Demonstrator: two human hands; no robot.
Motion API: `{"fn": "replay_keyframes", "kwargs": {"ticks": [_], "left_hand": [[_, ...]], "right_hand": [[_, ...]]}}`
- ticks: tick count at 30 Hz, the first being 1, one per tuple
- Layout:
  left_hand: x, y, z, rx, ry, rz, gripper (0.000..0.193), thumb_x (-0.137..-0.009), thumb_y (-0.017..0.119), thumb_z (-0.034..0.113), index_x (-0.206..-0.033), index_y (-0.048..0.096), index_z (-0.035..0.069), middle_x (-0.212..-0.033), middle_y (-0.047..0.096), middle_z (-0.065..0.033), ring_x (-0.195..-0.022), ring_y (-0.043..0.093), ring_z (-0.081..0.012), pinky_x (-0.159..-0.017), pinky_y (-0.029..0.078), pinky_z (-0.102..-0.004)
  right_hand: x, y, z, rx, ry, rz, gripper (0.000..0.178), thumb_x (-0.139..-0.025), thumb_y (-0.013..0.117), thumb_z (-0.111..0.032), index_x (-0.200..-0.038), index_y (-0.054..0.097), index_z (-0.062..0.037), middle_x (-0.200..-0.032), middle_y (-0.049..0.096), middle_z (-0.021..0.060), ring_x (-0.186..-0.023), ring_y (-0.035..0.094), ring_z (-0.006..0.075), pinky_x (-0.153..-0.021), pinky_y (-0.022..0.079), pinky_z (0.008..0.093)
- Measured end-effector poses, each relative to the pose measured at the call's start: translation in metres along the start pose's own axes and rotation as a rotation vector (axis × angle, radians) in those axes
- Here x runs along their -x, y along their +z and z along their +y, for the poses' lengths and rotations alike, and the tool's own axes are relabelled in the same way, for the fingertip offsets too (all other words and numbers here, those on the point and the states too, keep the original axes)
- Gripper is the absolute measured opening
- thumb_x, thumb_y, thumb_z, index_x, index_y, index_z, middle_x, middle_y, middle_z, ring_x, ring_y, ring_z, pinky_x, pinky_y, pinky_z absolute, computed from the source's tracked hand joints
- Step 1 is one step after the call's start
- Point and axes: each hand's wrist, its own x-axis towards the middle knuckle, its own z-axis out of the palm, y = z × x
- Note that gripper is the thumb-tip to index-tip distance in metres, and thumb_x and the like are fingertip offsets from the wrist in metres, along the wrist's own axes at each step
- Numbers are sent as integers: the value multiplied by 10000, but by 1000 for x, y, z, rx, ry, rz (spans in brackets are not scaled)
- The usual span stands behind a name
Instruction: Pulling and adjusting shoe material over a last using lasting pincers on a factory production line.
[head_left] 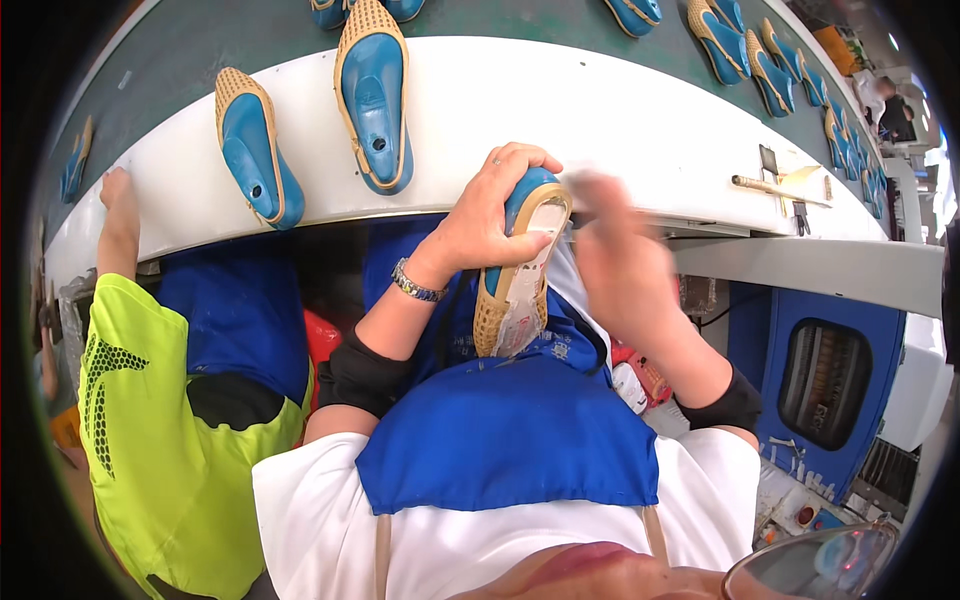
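My left hand (478,222) is closed around the heel part of a blue and tan slingback shoe (524,290), thumb on its underside. The shoe is upright over my blue apron, heel up and woven tan toe down. Its pale, patchy underside shows, edged in tan. Beside the heel, my right hand (625,255) is smeared by motion. Whether its fingers hold or touch anything cannot be made out. Two similar shoes, a left one (250,150) and a right one (372,110), lie insole up on the white bench ahead of my left hand.
Beyond the white bench (520,100), a green belt (180,70) carries several more shoes (770,75). A brush-like tool (775,188) lies at the right. A co-worker in a yellow shirt (170,420) sits close on my left. A blue machine (750,350) stands to my right.
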Motion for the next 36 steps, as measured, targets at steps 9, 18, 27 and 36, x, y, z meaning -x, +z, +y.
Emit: {"fn": "replay_keyframes", "kwargs": {"ticks": [9,18,27,36], "left_hand": [[9,3,1,255,-293,121,749,-654,728,182,-1307,378,73,-1095,528,-85,-1009,518,-167,-897,414,-301],[-40,-25,126,148,351,-25,991,-492,829,262,-1310,342,-9,-1092,546,-144,-1004,546,-212,-905,434,-320],[-53,-39,136,-306,615,-125,844,-545,812,143,-1269,393,35,-1272,494,-211,-1183,497,-291,-989,391,-376],[-35,-48,102,-337,527,-90,799,-544,794,103,-1246,413,75,-1267,521,-132,-1205,495,-280,-1094,252,-473]], "right_hand": [[13,-40,21,-470,540,-93,751,-874,434,-12,-1487,73,-253,-703,574,55,-563,546,123,-568,485,290],[18,-63,81,-40,445,60,746,-848,466,-39,-1475,138,-273,-859,646,188,-661,623,333,-647,502,381],[18,-45,195,572,255,81,515,-795,622,-216,-1292,487,-231,-800,614,166,-700,624,329,-630,490,426],[26,-31,220,478,265,62,434,-773,653,-217,-1201,597,-165,-974,608,145,-937,539,334,-796,463,406]]}}
